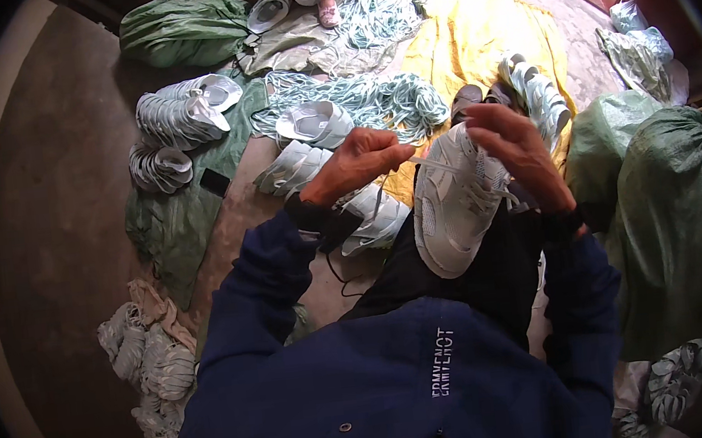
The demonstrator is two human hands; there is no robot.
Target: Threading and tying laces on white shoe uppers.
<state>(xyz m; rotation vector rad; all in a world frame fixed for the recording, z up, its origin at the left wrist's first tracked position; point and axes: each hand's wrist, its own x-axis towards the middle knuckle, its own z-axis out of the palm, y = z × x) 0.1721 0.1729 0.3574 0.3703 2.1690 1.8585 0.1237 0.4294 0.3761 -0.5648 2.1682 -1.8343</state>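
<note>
A pale grey-white sneaker (447, 222) rests toe toward me on my dark-trousered lap. Between its upper and my left hand (362, 163) a white shoelace (433, 165) is stretched, its end pinched in my closed fingers. Over the far end of the shoe, my right hand (516, 148) has its fingers extended and slightly apart, close to the upper or touching it. No lace shows between those fingers. Loose lace loops (485, 196) lie along the shoe's right side. Just beyond my left wrist are more pale shoe uppers (306, 162).
Tangled pale-green laces (390, 99) cover the floor ahead, beside a yellow sheet (485, 25). Stacked uppers (178, 117) and a dark phone (215, 182) lie at left on green cloth. Full green sacks (671, 211) crowd the right. Another person's foot (329, 12) is at the top.
</note>
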